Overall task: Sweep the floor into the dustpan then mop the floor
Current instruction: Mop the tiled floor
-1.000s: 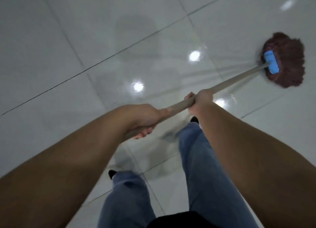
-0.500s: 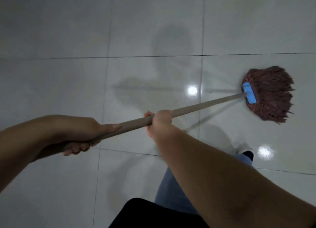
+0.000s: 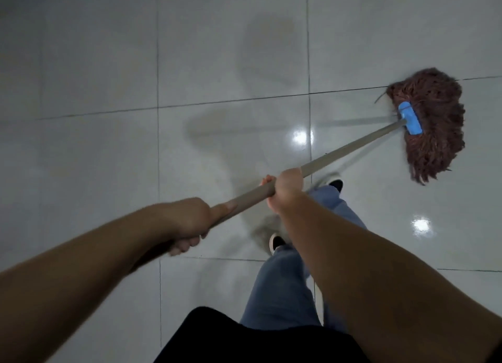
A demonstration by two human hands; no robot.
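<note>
A mop with a brown string head (image 3: 432,123) and a blue clamp (image 3: 410,118) lies on the white tiled floor (image 3: 108,158) at the upper right. Its grey-beige handle (image 3: 350,147) runs down-left to my hands. My right hand (image 3: 286,190) grips the handle at mid-length, fingers curled round it. My left hand (image 3: 187,221) grips the handle's near end, thumb lying along the shaft. No dustpan or broom is in view.
My legs in blue jeans (image 3: 282,281) and dark shoes (image 3: 275,241) stand on the tiles just below the handle. Glossy tiles with dark grout lines and bright light reflections (image 3: 300,138) spread all around.
The mop head has shifted slightly up and right on the floor. Both hands still hold the handle; my feet have stepped and the view has turned a little.
</note>
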